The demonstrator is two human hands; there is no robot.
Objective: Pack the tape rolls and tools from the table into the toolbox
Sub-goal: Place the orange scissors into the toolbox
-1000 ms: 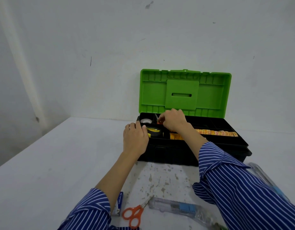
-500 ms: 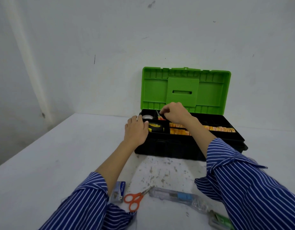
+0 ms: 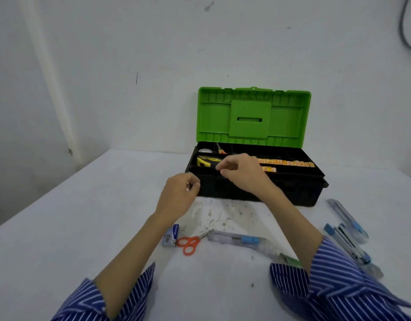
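Note:
The black toolbox [image 3: 290, 193] stands open at the back of the table, its green lid [image 3: 253, 112] upright. Its top tray holds a yellow tape measure [image 3: 208, 161], a clear tape roll [image 3: 204, 150], a small orange-handled tool [image 3: 220, 149] and a row of yellow-orange tape rolls [image 3: 288, 162]. My right hand [image 3: 241, 170] hovers over the tray's front edge, fingers loosely curled, holding nothing. My left hand [image 3: 179, 195] hangs just left of the box's front corner, loosely curled and empty.
On the white table [image 3: 84, 228] in front of the box lie orange scissors [image 3: 188, 244], a small blue staple box [image 3: 171, 235] and a clear utility knife [image 3: 239, 239]. Two more blue-and-clear cutters [image 3: 348, 228] lie at the right. A green item [image 3: 290, 259] peeks out by my right sleeve.
Both hands have drawn back from the tray toward me. The left hand has left the box's corner; the right hand has come away from the back compartment with the orange tool.

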